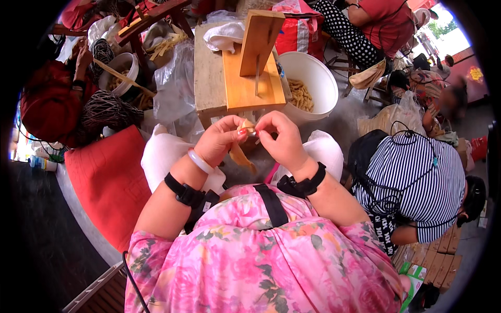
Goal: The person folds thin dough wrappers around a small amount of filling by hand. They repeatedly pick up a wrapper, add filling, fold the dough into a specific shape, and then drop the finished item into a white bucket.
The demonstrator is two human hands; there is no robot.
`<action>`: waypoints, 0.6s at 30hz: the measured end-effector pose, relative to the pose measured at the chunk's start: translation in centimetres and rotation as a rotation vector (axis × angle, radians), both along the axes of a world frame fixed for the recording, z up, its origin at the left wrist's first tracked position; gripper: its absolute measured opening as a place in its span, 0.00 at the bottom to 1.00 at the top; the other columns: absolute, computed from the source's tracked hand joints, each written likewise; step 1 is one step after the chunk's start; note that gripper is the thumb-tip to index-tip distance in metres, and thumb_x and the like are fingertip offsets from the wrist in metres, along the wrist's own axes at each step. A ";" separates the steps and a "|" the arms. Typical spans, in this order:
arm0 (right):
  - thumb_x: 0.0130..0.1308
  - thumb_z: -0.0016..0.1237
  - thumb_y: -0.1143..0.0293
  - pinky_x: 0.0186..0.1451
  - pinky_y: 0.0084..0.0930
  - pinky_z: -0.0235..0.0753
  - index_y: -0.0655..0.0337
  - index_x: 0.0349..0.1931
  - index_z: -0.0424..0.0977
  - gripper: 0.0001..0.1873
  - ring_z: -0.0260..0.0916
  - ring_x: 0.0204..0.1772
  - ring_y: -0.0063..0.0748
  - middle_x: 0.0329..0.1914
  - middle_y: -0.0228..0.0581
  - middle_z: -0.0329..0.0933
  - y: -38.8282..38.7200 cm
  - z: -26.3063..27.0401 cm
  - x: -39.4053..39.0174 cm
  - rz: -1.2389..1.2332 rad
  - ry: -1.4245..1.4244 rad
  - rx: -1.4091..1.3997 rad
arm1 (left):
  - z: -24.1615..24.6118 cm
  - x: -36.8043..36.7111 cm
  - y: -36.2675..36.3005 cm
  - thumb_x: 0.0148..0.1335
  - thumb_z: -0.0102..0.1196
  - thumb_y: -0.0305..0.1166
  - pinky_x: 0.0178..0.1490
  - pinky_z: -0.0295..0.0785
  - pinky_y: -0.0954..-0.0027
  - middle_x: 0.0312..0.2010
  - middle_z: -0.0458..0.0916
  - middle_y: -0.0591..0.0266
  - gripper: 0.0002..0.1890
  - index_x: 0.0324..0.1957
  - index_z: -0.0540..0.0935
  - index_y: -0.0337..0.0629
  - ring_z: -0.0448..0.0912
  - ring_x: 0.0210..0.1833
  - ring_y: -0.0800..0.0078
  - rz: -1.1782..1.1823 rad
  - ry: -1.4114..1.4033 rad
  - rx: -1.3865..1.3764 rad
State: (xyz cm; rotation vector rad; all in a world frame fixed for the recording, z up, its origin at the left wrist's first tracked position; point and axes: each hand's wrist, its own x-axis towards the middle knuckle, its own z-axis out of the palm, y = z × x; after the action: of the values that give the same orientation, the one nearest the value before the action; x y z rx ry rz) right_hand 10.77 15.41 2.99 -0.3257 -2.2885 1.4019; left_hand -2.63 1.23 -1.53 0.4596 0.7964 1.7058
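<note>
My left hand (221,137) pinches the top of a tan, dried leaf-like strip (240,156) between thumb and fingers; its tail hangs down over my lap. Close on the right, the fingertips of my right hand (280,137) are pinched together at the same piece, where a small pale bit shows; what exactly they grip is too small to tell. Just beyond both hands stands a wooden stand (254,98) with an upright board (261,41) and a thin metal rod (257,76). It rests on a worn wooden bench (209,78), with a white cloth (225,36) beside the board.
A white bucket (332,88) holding tan twisted pieces (299,96) stands right of the bench. Clear plastic sheeting (174,84) hangs on its left. A red mat or cloth (109,184) lies left. A person in a striped shirt (415,184) is close on the right; other people sit farther off.
</note>
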 end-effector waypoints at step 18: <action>0.64 0.48 0.70 0.32 0.37 0.70 0.65 0.30 0.70 0.07 0.70 0.29 0.53 0.26 0.49 0.72 -1.5 0.4 0.8 0.090 0.014 0.417 | 1.7 2.1 -1.3 0.73 0.46 0.38 0.30 0.60 0.83 0.28 0.73 0.74 0.12 0.47 0.78 0.41 0.66 0.28 0.88 0.123 0.329 -0.158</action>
State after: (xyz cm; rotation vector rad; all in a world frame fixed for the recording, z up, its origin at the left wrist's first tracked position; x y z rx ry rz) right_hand 11.59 13.86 3.41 -0.0816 -2.5337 0.9238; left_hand -0.54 -0.09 0.21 0.6008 1.2097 1.6851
